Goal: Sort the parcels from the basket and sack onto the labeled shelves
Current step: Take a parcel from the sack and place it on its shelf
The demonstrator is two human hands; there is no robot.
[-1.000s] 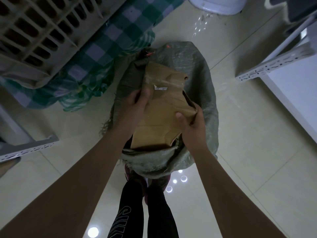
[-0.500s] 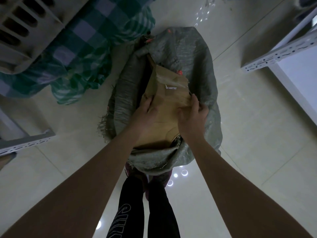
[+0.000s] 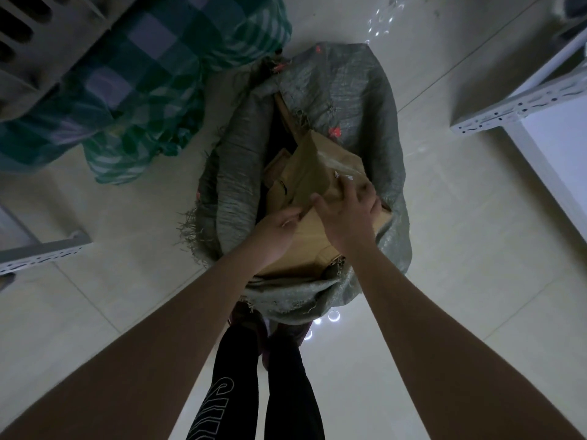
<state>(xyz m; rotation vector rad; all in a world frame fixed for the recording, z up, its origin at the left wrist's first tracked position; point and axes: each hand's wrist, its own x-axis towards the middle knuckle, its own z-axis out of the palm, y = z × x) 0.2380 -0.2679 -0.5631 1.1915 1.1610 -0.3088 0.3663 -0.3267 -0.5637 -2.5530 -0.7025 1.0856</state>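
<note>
Far left of both hands: a slotted plastic basket (image 3: 47,36) at the upper corner, with a green checked cloth bundle (image 3: 152,90) lying against it on the tiled floor (image 3: 460,249). Lower left, the perforated edge of a grey metal shelf (image 3: 41,257).

Centre: a grey-green woven sack (image 3: 349,100) stands open on the floor, its frayed mouth turned toward the person. Inside it lies a brown paper parcel (image 3: 305,173), tilted, with a small white label (image 3: 344,176) near its upper right corner; further brown parcels show beneath it, dark and hard to separate.

Left hand (image 3: 276,227): it rests on the near left part of the parcel, fingers bent toward the paper. Whether its grip is closed round an edge or merely pressing cannot be told (the fingertips are blurred).

Right hand (image 3: 349,214): just beside the left hand, almost touching it, laid over the parcel's right half with fingers spread and slightly bent, so the grip is wide and flat against the paper; the label lies just beyond its fingertips.

Below the hands: the person's legs in black trousers (image 3: 286,392) with white lettering, feet touching the sack's near edge.

Far right of the hands: the perforated upright and white board of a second shelf (image 3: 514,112), well apart from the sack.
</note>
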